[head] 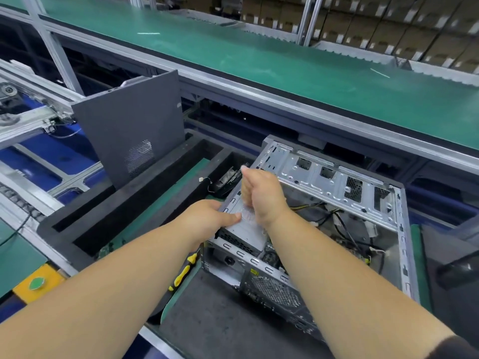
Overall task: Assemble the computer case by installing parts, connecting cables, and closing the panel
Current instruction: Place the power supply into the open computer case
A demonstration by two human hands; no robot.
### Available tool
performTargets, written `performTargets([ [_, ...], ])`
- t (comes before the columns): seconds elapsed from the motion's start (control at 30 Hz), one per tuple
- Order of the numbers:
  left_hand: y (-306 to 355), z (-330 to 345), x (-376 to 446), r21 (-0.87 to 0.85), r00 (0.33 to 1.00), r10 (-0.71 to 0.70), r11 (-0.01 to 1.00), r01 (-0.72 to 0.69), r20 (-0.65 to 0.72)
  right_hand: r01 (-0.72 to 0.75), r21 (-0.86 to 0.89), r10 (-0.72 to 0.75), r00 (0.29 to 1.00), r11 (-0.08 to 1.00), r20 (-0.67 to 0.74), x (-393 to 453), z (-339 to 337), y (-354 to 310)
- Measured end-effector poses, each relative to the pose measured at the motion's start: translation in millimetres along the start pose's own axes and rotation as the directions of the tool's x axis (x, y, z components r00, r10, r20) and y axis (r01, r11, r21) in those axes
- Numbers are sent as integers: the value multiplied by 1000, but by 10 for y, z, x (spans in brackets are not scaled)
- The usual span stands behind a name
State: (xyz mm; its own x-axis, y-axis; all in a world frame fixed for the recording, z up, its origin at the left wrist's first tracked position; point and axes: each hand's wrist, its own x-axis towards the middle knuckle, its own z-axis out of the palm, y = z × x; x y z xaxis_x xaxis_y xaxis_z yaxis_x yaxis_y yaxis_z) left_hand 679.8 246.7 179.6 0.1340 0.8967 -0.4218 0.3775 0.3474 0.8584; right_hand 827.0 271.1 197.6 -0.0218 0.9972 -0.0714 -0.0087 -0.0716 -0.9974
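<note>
The open computer case [337,229] lies on its side on a dark foam tray [124,203]. The left hand [210,218] grips the silver power supply [243,234] at the case's near corner; the right hand [261,195] is fisted above it. The grey side panel [129,125] stands upright in the tray, and a yellow screwdriver [184,270] lies beside the case

Both your bare forearms reach forward, nearly parallel. Your left hand [207,218] lies low, thumb stretched rightward, fingers hidden beneath. Your right hand [261,195] stands higher — curled into a fist, thumb up — wrist bent.
</note>
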Motion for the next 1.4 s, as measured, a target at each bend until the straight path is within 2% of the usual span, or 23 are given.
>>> performTargets([
  [0.13, -20, -14, 15, -3, 998, 25, 1000, -25, 50, 40, -26, -39, 999, 999, 32, 11, -65, -145],
  [0.27, -68, -17, 39, -28, 994, 60, 998, -57, 88, 266, 206, -273, 962, 942, 3, 110, -187, -507],
  [0.3, -80, -18, 49, -29, 995, 61, 998, -58, 81, 280, 251, -288, 958, 926, -7, 129, -179, -501],
  [0.4, -79, -24, 50, 44, 996, 76, 996, -78, 47, 145, 148, -147, 989, 978, 6, 44, 13, -158],
  [0.47, -69, -24, 44, 55, 995, 96, 994, -98, 37, 119, 77, -122, 991, 990, 48, 5, 86, 30],
  [0.67, -58, -37, 15, 17, 987, 120, 992, -123, 110, 70, 223, -69, 998, 972, -13, 46, -32, -24],
  [0.73, -53, -42, 11, -18, 985, 119, 993, -117, 125, 92, 33, -86, 985, 995, -151, 23, -124, -35],
  [0.8, -51, -43, 12, -31, 985, 109, 994, -105, 133, 36, -290, -122, 950, 956, -286, 20, -282, -60],
  [0.83, -39, -47, -3, -23, 987, 100, 995, -98, 129, -51, -408, -97, 937, 911, -335, 18, -363, -54],
  [0.9, -35, -52, -8, 0, 989, 83, 996, -84, 119, -280, -490, 108, 931, 825, -348, -18, -498, 7],
  [0.97, -34, -61, -32, 42, 990, 78, 996, -83, 117, -392, -403, 325, 918, 827, -226, -73, -563, 119],
  [1.0, -51, -73, -44, 57, 988, 89, 994, -97, 124, -406, -360, 367, 914, 840, -176, -97, -577, 168],
  [1.07, -148, -131, -74, 2, 974, 133, 991, -136, 182, -382, -332, 349, 924, 863, -155, -106, -608, 225],
  [1.13, -291, -216, -129, -99, 931, 197, 980, -174, 307, -365, -317, 331, 930, 876, -157, -83, -642, 234],
  [1.2, -444, -277, -169, -52, 872, 280, 957, -284, 401, -382, -317, 357, 924, 868, -138, -68, -673, 248],
  [1.23, -518, -280, -174, 48, 872, 293, 940, -338, 391, -387, -310, 369, 922, 869, -116, -63, -695, 276],
  [1.3, -627, -218, -157, 296, 922, 288, 885, -360, 260, -413, -245, 402, 911, 877, -94, -47, -731, 356],
  [1.33, -667, -164, -140, 367, 939, 295, 865, -342, 178, -426, -207, 414, 905, 881, -99, -38, -728, 375],
  [1.4, -764, -50, -103, 378, 933, 354, 857, -350, 62, -417, -174, 403, 909, 892, -110, -26, -692, 389],
])
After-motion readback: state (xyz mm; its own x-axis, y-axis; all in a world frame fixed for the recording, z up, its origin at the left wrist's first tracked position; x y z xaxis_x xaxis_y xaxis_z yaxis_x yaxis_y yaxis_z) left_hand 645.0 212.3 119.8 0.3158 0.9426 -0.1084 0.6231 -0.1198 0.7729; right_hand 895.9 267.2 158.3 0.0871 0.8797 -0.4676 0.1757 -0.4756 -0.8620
